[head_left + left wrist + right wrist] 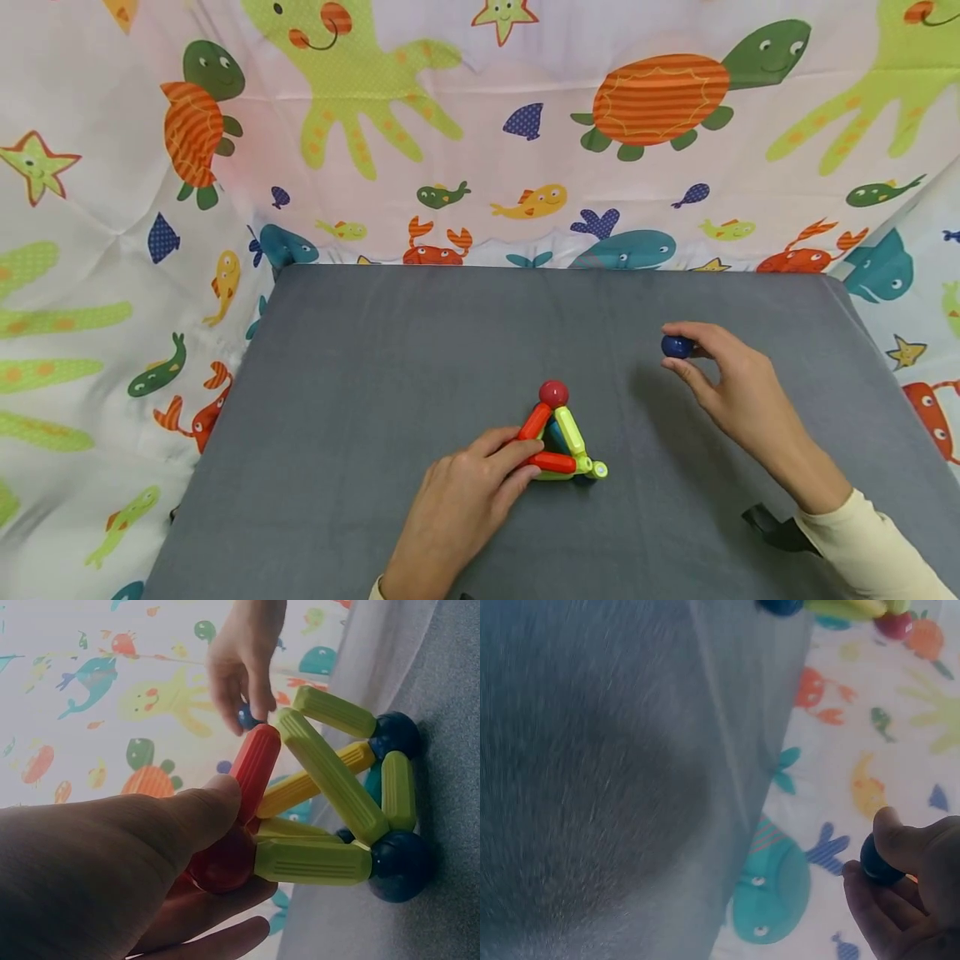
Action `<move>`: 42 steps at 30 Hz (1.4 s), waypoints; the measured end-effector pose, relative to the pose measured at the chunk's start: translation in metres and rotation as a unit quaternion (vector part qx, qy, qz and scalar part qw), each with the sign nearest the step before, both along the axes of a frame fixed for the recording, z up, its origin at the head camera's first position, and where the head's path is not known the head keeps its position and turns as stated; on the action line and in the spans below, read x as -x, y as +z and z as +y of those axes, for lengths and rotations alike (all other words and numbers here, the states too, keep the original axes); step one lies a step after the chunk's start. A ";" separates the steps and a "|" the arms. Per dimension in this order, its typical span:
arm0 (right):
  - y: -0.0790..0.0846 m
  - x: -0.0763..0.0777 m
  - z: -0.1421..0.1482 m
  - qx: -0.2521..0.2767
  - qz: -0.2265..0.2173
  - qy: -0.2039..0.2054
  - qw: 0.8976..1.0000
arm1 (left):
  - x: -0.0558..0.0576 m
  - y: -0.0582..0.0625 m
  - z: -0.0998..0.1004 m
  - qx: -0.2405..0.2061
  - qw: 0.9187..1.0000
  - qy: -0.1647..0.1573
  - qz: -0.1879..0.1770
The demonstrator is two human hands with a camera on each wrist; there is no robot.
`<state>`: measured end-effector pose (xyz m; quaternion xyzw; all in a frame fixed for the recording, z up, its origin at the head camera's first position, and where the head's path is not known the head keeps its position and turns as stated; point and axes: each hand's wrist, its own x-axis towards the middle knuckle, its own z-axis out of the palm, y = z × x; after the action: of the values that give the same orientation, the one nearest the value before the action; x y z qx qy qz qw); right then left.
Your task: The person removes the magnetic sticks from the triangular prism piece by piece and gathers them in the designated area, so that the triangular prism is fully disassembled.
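Note:
My left hand point(465, 492) holds the near left corner of a ball-and-stick building toy model point(572, 433) standing on the grey table. In the left wrist view, the thumb lies over a red ball point(223, 861) and the base of a red stick point(257, 769), with fingers behind. Green and yellow sticks join dark blue balls point(403, 866) low on the model. Another red ball point(553, 393) tops its far corner. To the right, raised above the table, my right hand point(742, 400) pinches a loose dark blue ball point(677, 347) between thumb and fingers.
The grey cloth-covered table point(360, 375) extends around the model. A white curtain point(480, 125) printed with sea animals hangs behind it and along both sides. A black strap point(780, 531) hangs near the right sleeve point(870, 542).

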<state>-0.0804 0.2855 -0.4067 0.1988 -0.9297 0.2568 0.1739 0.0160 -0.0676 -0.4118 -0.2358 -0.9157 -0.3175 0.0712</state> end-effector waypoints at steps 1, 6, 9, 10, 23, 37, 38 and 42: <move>-0.002 0.005 0.001 -0.002 -0.003 -0.003 1.000 | 0.000 0.000 0.000 0.000 1.000 0.000 -0.001; -0.015 0.028 0.008 -0.014 -0.026 -0.014 0.999 | -0.001 -0.001 -0.001 -0.001 1.000 0.000 0.000; -0.022 0.042 0.012 -0.018 -0.032 -0.010 0.999 | -0.001 -0.002 -0.001 -0.005 1.000 -0.002 0.001; -0.024 0.047 0.013 -0.019 -0.033 -0.008 0.999 | -0.001 -0.002 -0.001 -0.005 1.000 -0.002 0.001; -0.041 0.099 0.022 -0.030 -0.101 -0.016 0.994 | 0.000 -0.001 -0.001 -0.002 1.000 -0.007 -0.003; -0.052 0.136 0.033 -0.074 -0.149 -0.023 0.986 | 0.000 -0.002 -0.002 -0.002 1.000 -0.005 0.001; -0.053 0.138 0.033 -0.076 -0.151 -0.024 0.985 | 0.000 -0.002 -0.002 -0.002 1.000 -0.005 0.001; -0.054 0.142 0.035 -0.078 -0.157 -0.026 0.984 | 0.000 -0.002 -0.002 0.000 1.000 -0.004 0.005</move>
<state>-0.2226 0.3210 -0.4603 0.1444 -0.9674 0.2073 0.0165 0.0162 -0.0698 -0.4137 -0.2410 -0.9143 -0.3167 0.0748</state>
